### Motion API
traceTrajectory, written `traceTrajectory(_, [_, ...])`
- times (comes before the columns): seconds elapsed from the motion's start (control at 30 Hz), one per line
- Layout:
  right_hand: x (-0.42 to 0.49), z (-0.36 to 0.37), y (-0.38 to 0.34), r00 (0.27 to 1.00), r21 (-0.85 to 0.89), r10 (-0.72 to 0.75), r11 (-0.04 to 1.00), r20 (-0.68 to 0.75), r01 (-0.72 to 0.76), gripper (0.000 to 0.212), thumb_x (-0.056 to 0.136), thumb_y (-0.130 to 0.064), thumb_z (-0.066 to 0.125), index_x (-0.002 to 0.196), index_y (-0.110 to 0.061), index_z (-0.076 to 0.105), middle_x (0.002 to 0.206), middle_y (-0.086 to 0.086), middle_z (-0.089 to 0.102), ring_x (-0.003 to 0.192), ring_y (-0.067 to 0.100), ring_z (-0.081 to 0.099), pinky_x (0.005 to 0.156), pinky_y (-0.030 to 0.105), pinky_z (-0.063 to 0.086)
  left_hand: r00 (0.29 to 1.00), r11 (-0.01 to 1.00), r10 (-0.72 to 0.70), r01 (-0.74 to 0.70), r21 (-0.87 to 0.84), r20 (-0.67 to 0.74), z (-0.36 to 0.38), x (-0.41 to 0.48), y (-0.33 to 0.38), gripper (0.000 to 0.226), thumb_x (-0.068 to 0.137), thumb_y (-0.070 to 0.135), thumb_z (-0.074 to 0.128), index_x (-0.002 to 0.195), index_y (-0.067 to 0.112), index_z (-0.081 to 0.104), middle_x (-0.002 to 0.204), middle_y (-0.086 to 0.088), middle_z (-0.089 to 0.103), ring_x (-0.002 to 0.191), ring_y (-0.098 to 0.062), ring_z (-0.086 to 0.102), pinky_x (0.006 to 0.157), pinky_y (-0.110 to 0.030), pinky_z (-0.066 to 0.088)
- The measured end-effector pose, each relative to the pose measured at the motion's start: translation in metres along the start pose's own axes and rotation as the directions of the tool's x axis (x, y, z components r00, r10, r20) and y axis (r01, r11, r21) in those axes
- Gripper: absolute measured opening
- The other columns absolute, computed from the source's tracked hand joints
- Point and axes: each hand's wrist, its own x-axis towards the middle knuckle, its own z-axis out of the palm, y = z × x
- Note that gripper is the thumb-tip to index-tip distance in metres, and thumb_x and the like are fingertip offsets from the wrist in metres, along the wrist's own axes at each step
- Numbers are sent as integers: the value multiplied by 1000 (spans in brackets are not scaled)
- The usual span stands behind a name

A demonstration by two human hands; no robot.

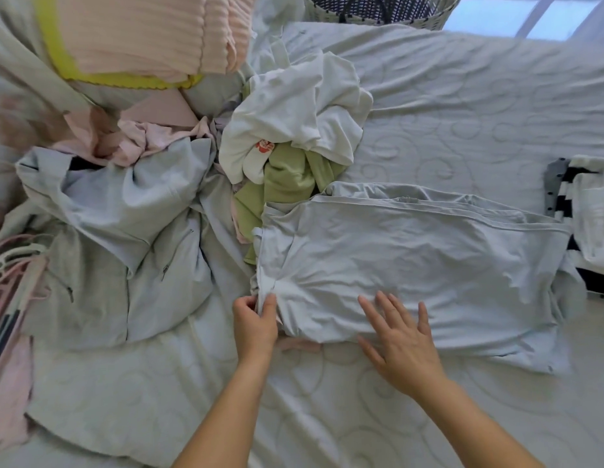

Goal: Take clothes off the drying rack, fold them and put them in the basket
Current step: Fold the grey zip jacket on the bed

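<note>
Item count: hands 2 (left hand (255, 327), right hand (400, 346)), basket (381, 11) 1, bed (462, 96) 1.
Loose garments: pale blue top (412, 258) 1, white top (293, 119) 1, green garment (287, 180) 1, grey zip jacket (131, 238) 1; pink clothes (138, 140) bunched, number unclear. Folded pile (594, 231): at least 2 pieces. Hangers (10, 265): several, not countable.

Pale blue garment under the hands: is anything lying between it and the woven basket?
Nothing visible does. Bare bedsheet runs from the pale blue garment to the woven basket; the crumpled white top lies left of that path.
</note>
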Motion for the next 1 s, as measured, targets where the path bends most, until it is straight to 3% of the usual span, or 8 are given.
traceTrajectory(0.17, [0, 1, 9, 1000, 11, -17, 1000, -2, 17, 63, 93, -61, 23, 148, -32, 27, 145, 4, 48, 133, 21, 46, 111, 48, 6, 991, 982, -133, 134, -136, 18, 7, 24, 13, 62, 80, 33, 76, 119, -4, 45, 111, -10, 59, 93, -23, 59, 79, -31, 47])
traceTrajectory(0.3, [0, -3, 14, 997, 114, 65, 992, -39, -61, 63, 94, -64, 10, 151, -38, 9, 153, 4, 36, 142, 16, 29, 114, 43, -2, 966, 934, -257, 256, -250, 29, 14, 33, 27, 20, 81, 15, 71, 84, 0, 59, 80, -13, 63, 76, -27, 60, 70, -32, 49])
traceTrajectory(0.37, [-1, -5, 20, 993, 168, 105, 981, -49, -96, 66, 90, -70, 2, 150, -42, -1, 158, 0, 23, 146, 14, 17, 115, 40, -11, 990, 971, -143, 141, -191, 1, 16, 24, 39, 6, 86, 10, 64, 85, 6, 60, 83, -7, 62, 82, -24, 57, 71, -28, 45])
traceTrajectory(0.53, [1, -33, 31, 969, 428, 215, 892, -117, -146, 65, 84, -70, 11, 144, -48, 0, 159, -9, 15, 146, 8, 13, 116, 40, -12, 953, 954, 300, -299, -32, 32, 43, -31, 86, 34, 94, 19, 57, 127, 12, 58, 109, 8, 56, 99, -8, 51, 82, -15, 37])
traceTrajectory(0.7, [-2, -80, 60, 924, 812, 346, 579, -165, -72, 60, 81, -74, 22, 137, -60, 6, 146, -31, 24, 139, 1, 28, 120, 45, -6, 814, 841, 535, -539, -49, 228, 117, -94, 129, 30, 94, 19, 57, 124, 19, 62, 117, 7, 59, 96, 0, 52, 82, -8, 36])
traceTrajectory(0.83, [-8, -100, 108, 858, 931, 476, 365, -195, 8, 53, 82, -76, 27, 133, -71, 16, 128, -44, 34, 132, -13, 32, 118, 50, 18, 677, 746, 607, -665, -6, 416, 182, -145, 148, 32, 94, 19, 54, 125, 25, 60, 124, 4, 58, 105, -12, 58, 88, -27, 46])
traceTrajectory(0.93, [-15, -100, 144, 843, 925, 500, 380, -202, -4, 46, 83, -74, 28, 128, -76, 15, 132, -50, 31, 136, -7, 30, 118, 53, 16, 615, 706, 566, -706, 64, 548, 225, -169, 138, 35, 95, 22, 52, 129, 25, 56, 132, 3, 54, 114, -20, 57, 92, -36, 48])
traceTrajectory(1.0, [-20, -94, 160, 852, 928, 495, 371, -169, -32, 53, 82, -75, 33, 132, -70, 14, 146, -32, 31, 139, -1, 29, 118, 49, 20, 605, 705, 505, -701, 111, 615, 245, -178, 124, 39, 97, 26, 48, 136, 26, 48, 139, 4, 49, 122, -19, 52, 97, -34, 45])
